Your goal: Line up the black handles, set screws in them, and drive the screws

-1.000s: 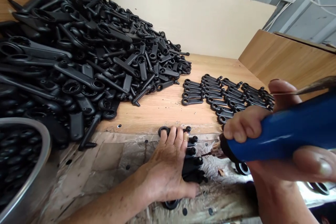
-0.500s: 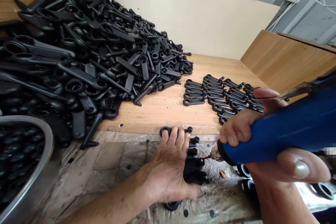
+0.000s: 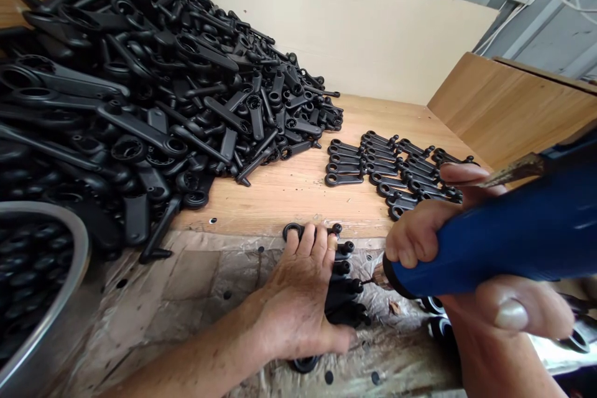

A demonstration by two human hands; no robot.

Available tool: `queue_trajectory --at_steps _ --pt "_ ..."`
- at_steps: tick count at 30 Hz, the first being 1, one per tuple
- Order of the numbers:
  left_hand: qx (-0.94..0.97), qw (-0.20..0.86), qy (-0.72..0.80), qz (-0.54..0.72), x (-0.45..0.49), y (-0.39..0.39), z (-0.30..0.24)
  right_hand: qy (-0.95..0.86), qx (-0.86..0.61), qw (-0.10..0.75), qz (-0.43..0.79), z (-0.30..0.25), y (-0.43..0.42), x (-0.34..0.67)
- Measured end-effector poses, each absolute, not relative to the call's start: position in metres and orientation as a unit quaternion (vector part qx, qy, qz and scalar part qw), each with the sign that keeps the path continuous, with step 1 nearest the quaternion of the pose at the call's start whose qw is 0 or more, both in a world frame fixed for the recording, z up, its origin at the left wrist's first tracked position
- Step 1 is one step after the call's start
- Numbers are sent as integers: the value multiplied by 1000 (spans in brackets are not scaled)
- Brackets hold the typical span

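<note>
My left hand [image 3: 298, 298] lies palm down across a row of black plastic crank handles [image 3: 345, 289], fingers at the far side and thumb at the near side, clamping them on the plastic-covered bench. A large ring end shows beyond my fingertips, another below my palm; the small ends stick out to the right. My right hand [image 3: 420, 236] is wrapped around a blue power screwdriver [image 3: 513, 230] held nearly level. Its thin bit points left and meets the small end of one crank handle in the row; whether it sits inside is too small to tell.
A big heap of black crank handles [image 3: 186, 87] fills the left. A metal basin [image 3: 81, 242] of round black knobs [image 3: 32, 273] stands at lower left. Further handles lie in neat rows [image 3: 387, 168] at the back right. Wooden side board [image 3: 522, 99] and pale back panel [image 3: 326, 31] border the bench.
The screwdriver and my right hand have shifted slightly left, with the bit still at the same crank handle. My left hand keeps its place on the row. The view has moved a little.
</note>
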State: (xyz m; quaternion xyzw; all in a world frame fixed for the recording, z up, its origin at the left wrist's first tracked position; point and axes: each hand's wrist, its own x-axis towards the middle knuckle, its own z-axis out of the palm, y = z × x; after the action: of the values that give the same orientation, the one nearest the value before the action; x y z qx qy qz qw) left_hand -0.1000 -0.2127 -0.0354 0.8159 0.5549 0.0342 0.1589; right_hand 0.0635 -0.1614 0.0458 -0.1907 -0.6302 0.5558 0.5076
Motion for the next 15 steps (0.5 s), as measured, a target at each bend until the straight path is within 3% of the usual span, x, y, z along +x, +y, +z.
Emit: queue_trajectory --at_steps 15 --pt "815 141 560 45 -98 -212 -39 -698 -201 460 510 44 -167 70"
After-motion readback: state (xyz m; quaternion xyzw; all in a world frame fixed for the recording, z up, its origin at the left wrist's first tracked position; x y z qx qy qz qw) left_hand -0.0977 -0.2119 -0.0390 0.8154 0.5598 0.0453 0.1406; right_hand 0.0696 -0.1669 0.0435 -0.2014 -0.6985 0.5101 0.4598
